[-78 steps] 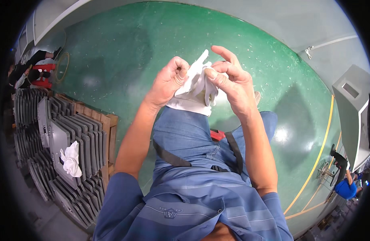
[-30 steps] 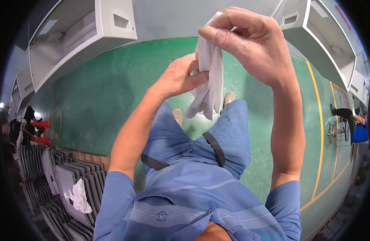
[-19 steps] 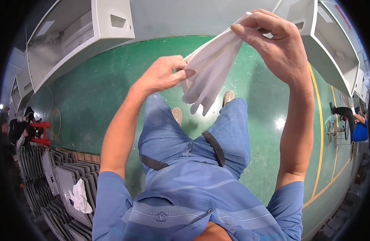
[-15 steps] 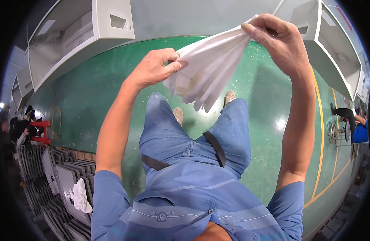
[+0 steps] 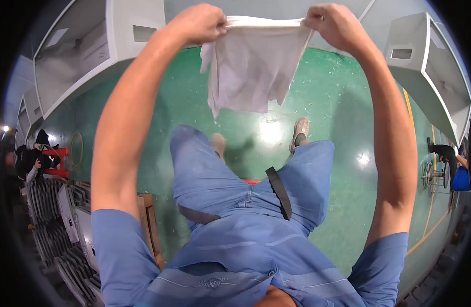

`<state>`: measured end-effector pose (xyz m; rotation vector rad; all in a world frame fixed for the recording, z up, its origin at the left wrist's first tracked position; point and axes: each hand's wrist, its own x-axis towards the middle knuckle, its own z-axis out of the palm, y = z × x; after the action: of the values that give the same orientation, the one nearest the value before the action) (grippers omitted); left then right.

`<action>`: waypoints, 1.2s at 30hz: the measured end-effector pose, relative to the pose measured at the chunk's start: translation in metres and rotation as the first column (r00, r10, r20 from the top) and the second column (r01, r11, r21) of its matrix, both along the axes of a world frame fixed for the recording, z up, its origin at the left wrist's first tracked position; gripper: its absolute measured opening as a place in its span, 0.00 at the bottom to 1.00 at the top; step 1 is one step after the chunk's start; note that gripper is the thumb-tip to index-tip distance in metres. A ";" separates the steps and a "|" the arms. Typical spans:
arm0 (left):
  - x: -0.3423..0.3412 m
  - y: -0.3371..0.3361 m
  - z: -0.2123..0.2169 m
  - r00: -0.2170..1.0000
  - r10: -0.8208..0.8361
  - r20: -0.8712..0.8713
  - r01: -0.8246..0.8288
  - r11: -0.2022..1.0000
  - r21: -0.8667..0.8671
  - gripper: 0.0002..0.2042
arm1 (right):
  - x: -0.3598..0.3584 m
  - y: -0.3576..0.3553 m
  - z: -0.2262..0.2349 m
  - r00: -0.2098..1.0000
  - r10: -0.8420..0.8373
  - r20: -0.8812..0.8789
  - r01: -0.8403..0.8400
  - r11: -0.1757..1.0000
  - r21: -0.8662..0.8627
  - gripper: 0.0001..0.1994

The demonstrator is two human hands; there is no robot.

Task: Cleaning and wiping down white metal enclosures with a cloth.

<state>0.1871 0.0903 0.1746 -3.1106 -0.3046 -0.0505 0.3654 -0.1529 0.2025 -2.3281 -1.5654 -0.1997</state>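
Note:
A white cloth [image 5: 253, 66] hangs between my two hands, its top edge pulled nearly straight. My left hand [image 5: 202, 23] is closed on the cloth's upper left corner. At the upper right corner my right hand [image 5: 331, 23] pinches the same edge between thumb and fingers. The lower edge of the cloth is uneven and drapes free above the floor, and a loose flap hangs beside my left hand. Both arms are stretched out ahead of me.
Large white metal cabinets stand at the left [image 5: 138, 33] and right [image 5: 407, 51]. Stacked grey panels [image 5: 49, 204] fill the lower left, near a wooden pallet [image 5: 149, 225]. People are at the far left [image 5: 26, 161] and far right [image 5: 458, 171]. Green floor [image 5: 343, 204] lies under me.
Both hands moved farther forward and apart, with the left raised level with the right. The bunched, slanted cloth is now spread out with its top edge taut.

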 end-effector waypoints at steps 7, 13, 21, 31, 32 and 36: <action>0.022 0.031 -0.010 0.974 0.120 -0.193 -0.124 0.992 -0.009 0.16 | 0.011 0.060 0.028 0.999 0.041 0.000 -0.037 0.916 0.400 0.14; 0.043 -0.008 -0.229 0.864 0.136 -0.485 -0.347 0.859 -0.376 0.22 | -0.029 0.088 -0.293 0.930 -0.311 -0.195 0.343 0.925 0.162 0.20; 0.056 0.018 -0.224 0.841 -0.040 -0.539 -0.044 0.989 -0.142 0.10 | 0.001 0.045 -0.324 0.935 0.002 -0.355 -0.079 0.976 -0.204 0.08; 0.067 -0.009 0.023 0.874 -0.243 0.421 0.178 0.966 0.187 0.10 | 0.010 0.071 -0.018 0.983 0.127 0.133 -0.173 0.882 0.439 0.07; 0.069 -0.021 0.010 0.607 -0.383 0.697 0.242 0.924 0.298 0.09 | -0.004 0.067 -0.048 0.999 0.008 0.047 -0.041 0.635 0.771 0.06; -0.073 -0.077 -0.325 0.782 0.068 -0.619 -0.245 0.947 -0.206 0.20 | -0.145 0.018 -0.324 0.860 0.035 -0.509 -0.021 0.999 0.033 0.10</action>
<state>0.1145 0.0132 -0.1502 -3.1111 -0.5840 1.0622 0.2203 -0.1353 -0.1215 -2.0972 -1.3104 0.3774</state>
